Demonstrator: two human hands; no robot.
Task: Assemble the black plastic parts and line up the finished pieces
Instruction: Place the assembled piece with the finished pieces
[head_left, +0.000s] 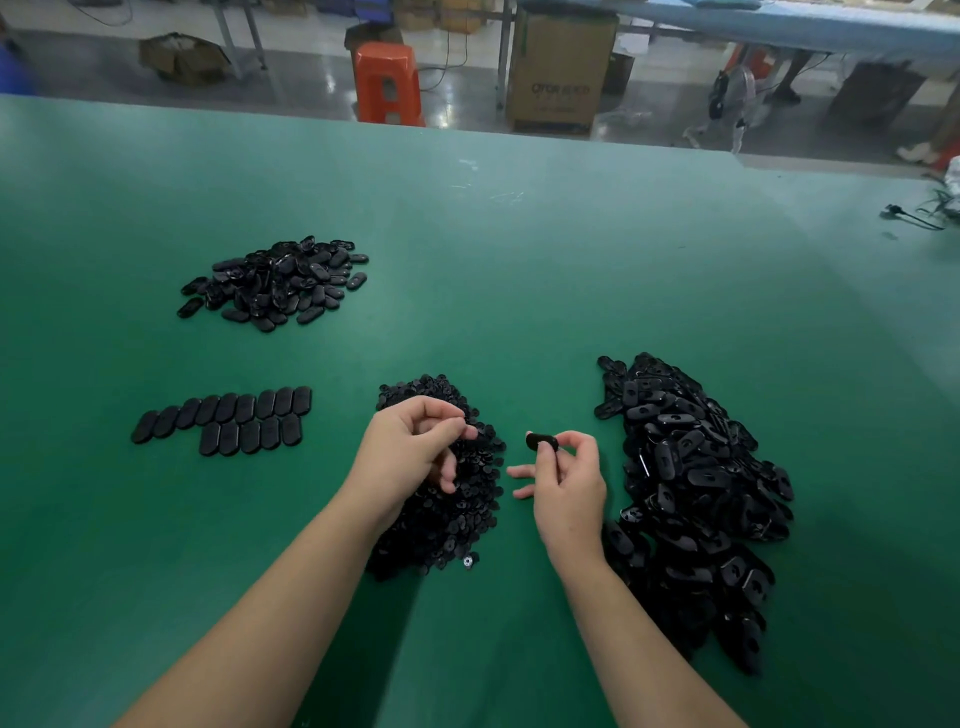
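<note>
Oval black part (541, 442) pinched by right hand (569, 491).

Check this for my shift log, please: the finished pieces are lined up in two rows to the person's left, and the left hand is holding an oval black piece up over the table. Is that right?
One thing is wrong: the right hand pinches the oval black piece, not the left. The left hand is curled over the pile of small parts. The finished pieces do lie in two rows at the left. The head view shows this.
</note>
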